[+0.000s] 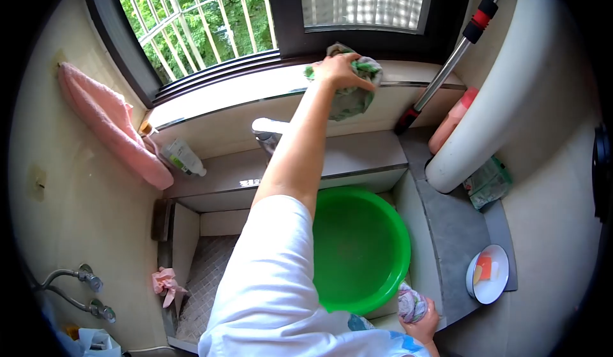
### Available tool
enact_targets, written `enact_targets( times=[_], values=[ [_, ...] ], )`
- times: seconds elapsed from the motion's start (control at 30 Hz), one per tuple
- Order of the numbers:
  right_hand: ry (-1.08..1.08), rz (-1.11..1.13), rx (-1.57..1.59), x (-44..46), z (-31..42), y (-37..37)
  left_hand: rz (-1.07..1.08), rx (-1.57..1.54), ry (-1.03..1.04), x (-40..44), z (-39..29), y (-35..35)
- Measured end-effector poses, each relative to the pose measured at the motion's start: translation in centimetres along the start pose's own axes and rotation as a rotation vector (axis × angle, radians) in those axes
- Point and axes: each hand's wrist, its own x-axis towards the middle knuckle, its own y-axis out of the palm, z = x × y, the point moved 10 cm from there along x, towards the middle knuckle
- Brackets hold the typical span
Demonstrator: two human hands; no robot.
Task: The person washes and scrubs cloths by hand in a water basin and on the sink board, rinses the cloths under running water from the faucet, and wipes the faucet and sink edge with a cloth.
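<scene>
My left hand (340, 71) reaches far forward to the windowsill, its fingers closed over a crumpled grey-and-green cloth (350, 104) that hangs over the sill's front edge. Low on the right, my right hand (424, 324) grips a bunched white cloth with a purplish pattern (412, 304). That hand is just outside the rim of a green basin (401, 280), which stands in the sink below my outstretched arm. The arm hides the basin's left side and part of the faucet (269, 127).
A pink towel (112, 121) hangs on the left wall near a white bottle (184, 158). Pink gloves (167, 284) lie on the sink's left edge. To the right are a thick white pipe (491, 95), a metal pole (447, 66) and a white bowl (491, 290) holding soap.
</scene>
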Motion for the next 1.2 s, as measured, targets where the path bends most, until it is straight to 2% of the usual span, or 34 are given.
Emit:
enact_targets(
  times=[0.07,0.17,0.23,0.33,0.37,0.53,0.63,0.67,0.77,0.87,0.97,1.0,1.07,1.13,1.17,1.2],
  values=[
    [-0.017,-0.019,0.018,0.1,0.5,-0.2,-0.082,0.049,0.104,0.7,-2.6,0.8],
    [-0.032,-0.03,-0.023,-0.1,-0.3,-0.1,-0.031,0.08,0.114,0.8,-4.2,1.9],
    [-0.035,-0.031,-0.056,-0.4,0.1,-0.1,-0.16,0.075,0.289,-0.8,-6.1,1.3],
    [-0.046,-0.025,-0.047,-0.2,1.1,-0.6,-0.124,0.062,0.336,-3.5,-6.8,0.5],
    [-0.04,-0.024,-0.071,-0.2,1.1,-0.7,-0.042,-0.008,0.331,-4.8,-6.5,0.3],
    [-0.031,-0.026,-0.065,-0.3,0.8,-0.6,-0.002,-0.35,0.47,-15.8,-3.3,-5.0],
    [-0.039,-0.027,-0.047,-0.2,1.5,-0.9,-0.098,-0.707,0.294,-22.4,2.5,-8.8],
    [-0.016,-0.018,-0.024,-0.1,1.5,-0.9,-0.177,-0.738,0.299,-24.4,4.7,-9.8],
    [-0.006,-0.018,-0.016,0.0,1.8,-0.9,-0.373,-0.879,0.141,-29.3,9.8,-12.7],
    [-0.011,-0.016,-0.059,-0.1,1.4,-0.7,-0.7,-0.685,0.038,-32.0,15.1,-14.1],
    [-0.024,-0.038,-0.055,-0.3,0.8,-0.6,-0.953,-0.148,0.053,-32.2,14.3,-14.0],
    [-0.023,-0.031,-0.04,-0.3,0.9,-0.6,-0.973,-0.08,0.026,-31.6,14.7,-12.6],
    [0.018,-0.018,-0.08,-0.5,0.3,-0.5,-0.818,0.017,-0.018,-29.0,18.1,-7.5],
    [-0.011,-0.048,-0.069,-0.4,0.9,-0.8,-0.269,0.223,-0.27,-26.7,20.4,0.1],
    [0.014,-0.035,-0.078,-0.2,1.5,-1.0,-0.147,0.182,-0.398,-27.2,20.4,2.3],
    [0.004,-0.05,-0.07,-0.3,1.5,-1.2,-0.207,0.31,-0.407,-27.3,18.8,1.9]
  ],
)
